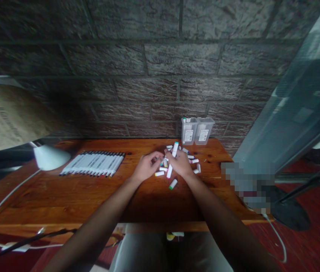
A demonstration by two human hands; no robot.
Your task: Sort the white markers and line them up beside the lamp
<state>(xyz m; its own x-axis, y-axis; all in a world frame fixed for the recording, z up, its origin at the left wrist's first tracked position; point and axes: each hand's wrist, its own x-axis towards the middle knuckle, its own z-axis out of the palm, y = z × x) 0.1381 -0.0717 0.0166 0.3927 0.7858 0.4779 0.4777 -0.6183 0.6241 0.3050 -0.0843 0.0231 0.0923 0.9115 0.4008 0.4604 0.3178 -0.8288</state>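
Observation:
My right hand [177, 160] is closed around a white marker [174, 149], which tilts up with a teal end at the top and a pink end at the bottom. Beside it, my left hand [148, 165] hovers low over the loose pieces, fingers curved and thumb apart from them; nothing shows clearly in its grasp. Scattered around and beneath both hands lie several short white marker caps with coloured ends. A green-ended cap [173, 184] lies nearer to me, and a yellow-ended cap [159, 173] is just below my left fingers. My hands hide part of the pile.
A row of white markers [92, 164] lies side by side on the wooden table [148, 206], left of my hands. Two clear plastic containers [204, 132] stand against the brick wall. A white lamp base [49, 158] with a cable is at left, a black round base [293, 211] at right.

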